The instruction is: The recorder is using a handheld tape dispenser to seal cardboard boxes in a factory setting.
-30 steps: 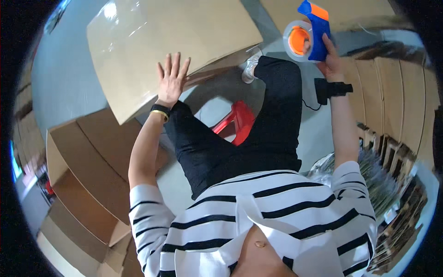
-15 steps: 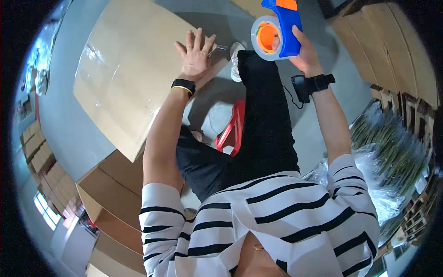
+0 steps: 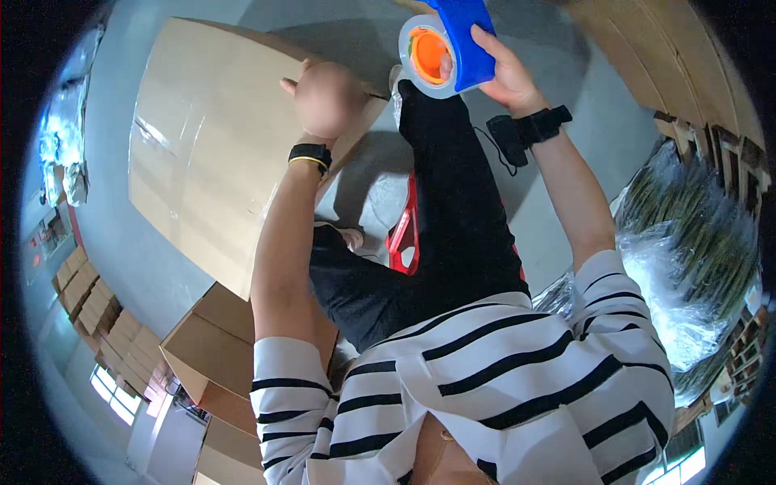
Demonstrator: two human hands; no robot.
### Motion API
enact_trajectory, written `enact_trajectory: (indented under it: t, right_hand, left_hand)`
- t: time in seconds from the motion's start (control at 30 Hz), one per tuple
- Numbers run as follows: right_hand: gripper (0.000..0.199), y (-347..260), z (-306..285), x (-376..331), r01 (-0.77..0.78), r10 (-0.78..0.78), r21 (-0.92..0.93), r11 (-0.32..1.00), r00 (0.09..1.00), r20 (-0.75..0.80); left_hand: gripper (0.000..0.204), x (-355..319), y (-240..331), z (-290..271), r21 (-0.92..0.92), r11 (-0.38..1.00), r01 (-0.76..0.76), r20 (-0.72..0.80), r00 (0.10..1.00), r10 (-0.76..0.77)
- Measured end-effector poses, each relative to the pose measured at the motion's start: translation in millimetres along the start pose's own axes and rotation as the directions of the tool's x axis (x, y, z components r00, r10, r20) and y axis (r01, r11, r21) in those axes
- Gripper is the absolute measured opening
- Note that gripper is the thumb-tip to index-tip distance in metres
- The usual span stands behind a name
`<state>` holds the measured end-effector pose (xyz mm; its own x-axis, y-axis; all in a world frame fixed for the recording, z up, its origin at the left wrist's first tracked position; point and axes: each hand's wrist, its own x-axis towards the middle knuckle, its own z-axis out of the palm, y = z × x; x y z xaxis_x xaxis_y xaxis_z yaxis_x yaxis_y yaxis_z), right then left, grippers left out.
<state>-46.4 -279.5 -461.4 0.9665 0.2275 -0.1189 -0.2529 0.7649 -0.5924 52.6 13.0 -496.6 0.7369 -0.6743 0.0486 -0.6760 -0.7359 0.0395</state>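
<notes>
In my right hand (image 3: 511,74) is a blue tape dispenser (image 3: 471,44) with a large roll of clear tape (image 3: 414,55) on an orange hub. My fingers wrap its blue body, and one fingertip shows inside the orange ring. My left hand (image 3: 327,101) is over the top of a big brown cardboard box (image 3: 202,153), near its right edge. Much of that hand is blurred; the thumb and a fingertip stick out stretched and apart, and it seems to hold nothing. Strips of clear tape (image 3: 153,133) lie across the box's top.
Open cardboard boxes (image 3: 214,339) stand at my lower left. A red stool (image 3: 404,230) is beneath me, beside my black-trousered leg (image 3: 449,178). Flat cardboard (image 3: 679,56) leans at the far right, above plastic-wrapped bundles (image 3: 687,218). More boxes (image 3: 85,295) are stacked at far left.
The tape dispenser and my right hand have shifted a little left and up in the picture. My left hand's fingers, spread clearly before, are now mostly blurred. The box's far side now shows.
</notes>
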Motion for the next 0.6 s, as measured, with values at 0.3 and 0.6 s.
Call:
enact_trajectory:
  t: [0.3, 0.6]
  right_hand:
    - [0.045, -2.3, 5.4, -2.8, 0.055, -0.065, -0.051, 0.997, 0.973, -0.22]
    - [0.05, 6.7, -11.6, -4.2, 0.11, -0.118, -0.045, 0.993, 0.942, -0.313]
  left_hand:
    - [0.024, 5.3, 4.7, 3.7, 0.075, 0.997, 0.033, 0.072, 0.997, -0.039]
    - [0.021, 5.4, -4.6, 7.8, -0.144, 0.99, 0.007, 0.059, 0.998, 0.001]
